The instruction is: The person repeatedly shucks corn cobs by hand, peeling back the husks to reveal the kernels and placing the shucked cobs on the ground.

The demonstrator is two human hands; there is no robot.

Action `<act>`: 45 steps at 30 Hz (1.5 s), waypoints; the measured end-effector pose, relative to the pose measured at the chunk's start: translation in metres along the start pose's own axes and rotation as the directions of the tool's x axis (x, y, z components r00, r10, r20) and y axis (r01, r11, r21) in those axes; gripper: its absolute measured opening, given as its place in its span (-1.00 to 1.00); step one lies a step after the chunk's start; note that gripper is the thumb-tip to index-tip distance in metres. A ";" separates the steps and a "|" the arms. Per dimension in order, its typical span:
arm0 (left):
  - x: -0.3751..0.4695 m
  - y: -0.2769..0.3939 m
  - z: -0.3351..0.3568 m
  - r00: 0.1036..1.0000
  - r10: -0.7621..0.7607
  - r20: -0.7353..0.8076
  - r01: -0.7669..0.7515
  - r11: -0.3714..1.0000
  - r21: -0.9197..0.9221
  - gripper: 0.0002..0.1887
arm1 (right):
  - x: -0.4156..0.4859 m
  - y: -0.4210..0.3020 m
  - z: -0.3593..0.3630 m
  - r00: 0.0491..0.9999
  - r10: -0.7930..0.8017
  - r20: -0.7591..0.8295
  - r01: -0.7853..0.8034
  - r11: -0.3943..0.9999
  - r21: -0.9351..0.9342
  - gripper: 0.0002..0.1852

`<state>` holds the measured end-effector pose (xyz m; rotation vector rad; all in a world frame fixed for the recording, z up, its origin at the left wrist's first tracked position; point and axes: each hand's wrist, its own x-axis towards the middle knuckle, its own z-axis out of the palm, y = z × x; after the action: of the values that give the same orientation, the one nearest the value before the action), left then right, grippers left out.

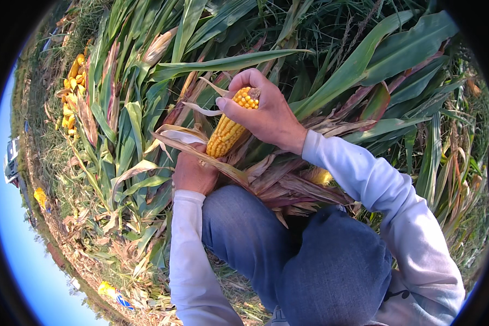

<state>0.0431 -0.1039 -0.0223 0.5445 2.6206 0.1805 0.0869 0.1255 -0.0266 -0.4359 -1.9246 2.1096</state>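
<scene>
A yellow ear of corn (224, 137), its kernels bare, lies tilted between my two hands. My right hand (265, 110) curls its thumb and fingers around the tip end of the ear. At the lower end, my left hand (195, 169) grips the base, where the peeled-back dry husk (203, 157) spreads out; some of its fingers are hidden under the husk. Thin pale husk strips stick out to the left of the ear. Below the hands, brown and purplish husks (285, 183) lie by my knees, with a yellow patch of corn (320, 176) showing near my right forearm.
Cut corn stalks with long green leaves (126, 118) cover the ground ahead. A pile of husked ears (71, 98) lies at far left. Yellow sacks (40, 197) stand beyond dry husk litter (106, 228). A vehicle (12, 160) is in the distance. My jeans-clad knees (244, 224) are bent below.
</scene>
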 end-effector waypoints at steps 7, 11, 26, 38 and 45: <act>0.006 -0.012 0.021 0.993 -0.081 0.091 0.091 0.989 -0.118 -0.56 | 0.003 -0.005 0.012 0.989 -0.126 0.078 0.136 0.982 -0.129 -0.58; 0.009 -0.024 0.035 0.999 -0.037 0.020 0.038 0.997 -0.064 -0.52 | 0.015 -0.021 0.020 0.954 -0.165 0.251 0.228 0.943 -0.243 -0.59; 0.000 -0.018 0.029 0.989 0.134 -0.067 -0.138 0.989 -0.060 -0.78 | 0.090 0.015 0.069 0.971 0.192 0.142 -0.154 0.959 -0.237 -0.20; 0.011 -0.024 0.036 0.888 0.446 -0.117 -0.443 0.895 0.045 -0.88 | 0.088 0.065 0.034 0.884 0.440 -0.156 -0.275 0.761 0.588 -0.52; 0.009 -0.021 0.034 0.927 0.339 -0.159 -0.352 0.934 -0.062 -0.87 | 0.092 0.066 0.031 0.833 0.513 -0.207 -0.163 0.585 0.794 -0.58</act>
<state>0.0443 -0.1189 -0.0607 0.9948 2.6179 0.4633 -0.0087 0.1256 -0.0946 -1.0260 -0.6177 2.5315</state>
